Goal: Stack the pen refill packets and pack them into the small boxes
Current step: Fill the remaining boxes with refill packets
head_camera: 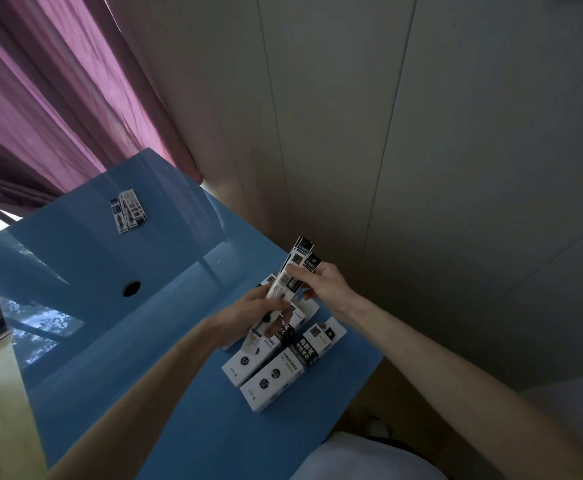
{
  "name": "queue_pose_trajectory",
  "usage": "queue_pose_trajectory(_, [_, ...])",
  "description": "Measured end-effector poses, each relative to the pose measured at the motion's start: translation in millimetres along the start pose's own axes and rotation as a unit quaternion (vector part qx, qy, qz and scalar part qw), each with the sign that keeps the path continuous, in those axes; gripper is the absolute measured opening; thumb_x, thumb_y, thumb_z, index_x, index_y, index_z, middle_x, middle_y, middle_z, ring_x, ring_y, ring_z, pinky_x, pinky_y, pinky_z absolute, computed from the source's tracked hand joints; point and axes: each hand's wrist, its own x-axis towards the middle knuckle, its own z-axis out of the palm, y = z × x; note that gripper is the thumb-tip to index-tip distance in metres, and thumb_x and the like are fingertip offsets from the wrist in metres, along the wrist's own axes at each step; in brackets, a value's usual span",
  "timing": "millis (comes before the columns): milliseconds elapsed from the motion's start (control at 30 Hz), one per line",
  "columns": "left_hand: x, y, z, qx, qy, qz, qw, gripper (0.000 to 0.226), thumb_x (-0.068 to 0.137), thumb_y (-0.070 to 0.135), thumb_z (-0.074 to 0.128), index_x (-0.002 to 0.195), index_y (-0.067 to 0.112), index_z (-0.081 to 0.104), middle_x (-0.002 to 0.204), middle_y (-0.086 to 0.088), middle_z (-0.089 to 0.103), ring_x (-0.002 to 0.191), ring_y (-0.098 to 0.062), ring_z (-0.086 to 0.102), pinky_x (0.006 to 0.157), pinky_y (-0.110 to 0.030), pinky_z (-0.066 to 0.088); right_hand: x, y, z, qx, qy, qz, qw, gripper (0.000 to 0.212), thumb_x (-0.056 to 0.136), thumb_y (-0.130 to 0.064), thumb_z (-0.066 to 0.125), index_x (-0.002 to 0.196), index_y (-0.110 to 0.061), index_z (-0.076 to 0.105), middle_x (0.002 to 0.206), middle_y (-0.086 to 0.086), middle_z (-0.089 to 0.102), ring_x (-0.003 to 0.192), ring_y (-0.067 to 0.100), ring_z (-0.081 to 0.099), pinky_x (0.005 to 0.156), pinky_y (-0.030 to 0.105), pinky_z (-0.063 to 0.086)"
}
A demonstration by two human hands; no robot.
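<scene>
I see glossy blue tabletop, v. reflective; matt printed cardboard boxes; shiny plastic packets; soft cloth curtain; smooth matt wall panels.

Long printed card refill packets held between left hand and right hand, above small white-and-black cardboard boxes lying side by side near right edge of glossy blue tabletop. Second loose packet pile far back-left; round cable hole between.

Blue table with round hole, maroon curtain, pale panelled wall
</scene>
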Motion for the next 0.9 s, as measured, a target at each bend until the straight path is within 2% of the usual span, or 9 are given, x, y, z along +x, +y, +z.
queue_pose_trajectory(100, [3, 0, 3, -0.023, 0.024, -0.021, 0.999, 0.027, 0.102, 0.021, 0.06, 0.124, 0.007, 0.052, 0.1, -0.011, 0.07, 0.072, -0.017, 0.065, 0.07, -0.03, 0.056, -2, 3, -4, 0.016, 0.021, 0.001, 1.0, 0.015, 0.098, -0.021, 0.068, 0.092, -0.008, 0.072, 0.088, 0.006, 0.077, 0.076, 0.013, 0.072, 0.059, 0.019, 0.053])
queue_pose_trajectory(200, [3, 0, 8, -0.039, 0.053, -0.036, 0.997, 0.032, 0.102, 0.029, 0.06, 0.127, 0.01, 0.055, 0.1, -0.01, 0.075, 0.08, -0.02, 0.071, 0.071, -0.032, 0.058, -3, 9, -9, 0.017, 0.038, -0.001, 0.999, 0.018, 0.098, -0.024, 0.069, 0.093, -0.007, 0.073, 0.088, 0.006, 0.078, 0.077, 0.013, 0.072, 0.061, 0.021, 0.055])
queue_pose_trajectory(333, [4, -4, 8, -0.04, 0.116, -0.054, 0.991, 0.036, 0.101, 0.049, 0.054, 0.124, 0.023, 0.063, 0.107, -0.008, 0.078, 0.098, -0.025, 0.074, 0.094, -0.041, 0.058, -3, 15, -22, 0.031, 0.082, 0.002, 0.996, 0.047, 0.094, -0.03, 0.073, 0.111, 0.013, 0.065, 0.103, 0.019, 0.076, 0.086, 0.023, 0.073, 0.066, 0.026, 0.059])
queue_pose_trajectory(433, [8, -20, 14, -0.03, 0.252, 0.017, 0.967, 0.048, 0.106, 0.053, 0.04, 0.113, 0.019, 0.073, 0.104, -0.001, 0.078, 0.1, -0.019, 0.073, 0.09, -0.037, 0.054, -5, 20, -38, 0.04, 0.126, -0.003, 0.991, 0.05, 0.094, -0.028, 0.073, 0.109, 0.018, 0.062, 0.104, 0.023, 0.075, 0.096, 0.03, 0.074, 0.068, 0.026, 0.059])
queue_pose_trajectory(533, [7, -51, 26, 0.044, 0.386, 0.082, 0.918, 0.035, 0.107, 0.041, 0.045, 0.099, 0.023, 0.074, 0.094, 0.007, 0.076, 0.092, -0.016, 0.071, 0.085, -0.042, 0.059, -12, 28, -62, 0.071, 0.173, 0.005, 0.982, 0.027, 0.098, -0.024, 0.069, 0.096, 0.002, 0.073, 0.099, 0.017, 0.077, 0.104, 0.032, 0.073, 0.087, 0.033, 0.061])
queue_pose_trajectory(633, [2, -74, 36, 0.299, 0.376, 0.085, 0.873, 0.018, 0.103, 0.037, 0.052, 0.111, 0.035, 0.068, 0.108, 0.021, 0.068, 0.101, 0.001, 0.063, 0.088, -0.038, 0.056, -19, 35, -83, 0.08, 0.192, 0.019, 0.978, 0.023, 0.097, -0.029, 0.07, 0.09, -0.008, 0.077, 0.101, 0.014, 0.078, 0.107, 0.03, 0.072, 0.106, 0.047, 0.052])
queue_pose_trajectory(700, [3, -80, 38, 0.402, 0.342, 0.084, 0.845, 0.027, 0.101, 0.04, 0.055, 0.126, 0.034, 0.061, 0.128, 0.017, 0.062, 0.118, -0.006, 0.058, 0.097, -0.036, 0.053, -20, 37, -89, 0.083, 0.202, 0.024, 0.976, 0.023, 0.097, -0.029, 0.07, 0.094, -0.007, 0.077, 0.101, 0.013, 0.079, 0.107, 0.029, 0.073, 0.107, 0.05, 0.051])
queue_pose_trajectory(767, [6, -79, 42, 0.434, 0.318, 0.071, 0.84, 0.045, 0.098, 0.046, 0.058, 0.139, 0.029, 0.053, 0.141, 0.011, 0.055, 0.131, -0.013, 0.051, 0.105, -0.039, 0.048, -20, 37, -90, 0.086, 0.213, 0.024, 0.973, 0.027, 0.097, -0.03, 0.07, 0.1, -0.003, 0.075, 0.102, 0.014, 0.078, 0.107, 0.031, 0.072, 0.107, 0.053, 0.051])
queue_pose_trajectory(900, [13, -75, 42, 0.443, 0.307, 0.026, 0.842, 0.063, 0.092, 0.054, 0.063, 0.146, 0.027, 0.045, 0.14, 0.008, 0.057, 0.129, -0.015, 0.054, 0.104, -0.04, 0.049, -22, 31, -89, 0.094, 0.211, 0.001, 0.973, 0.024, 0.099, -0.028, 0.066, 0.101, -0.004, 0.072, 0.103, 0.015, 0.077, 0.105, 0.029, 0.073, 0.105, 0.054, 0.052])
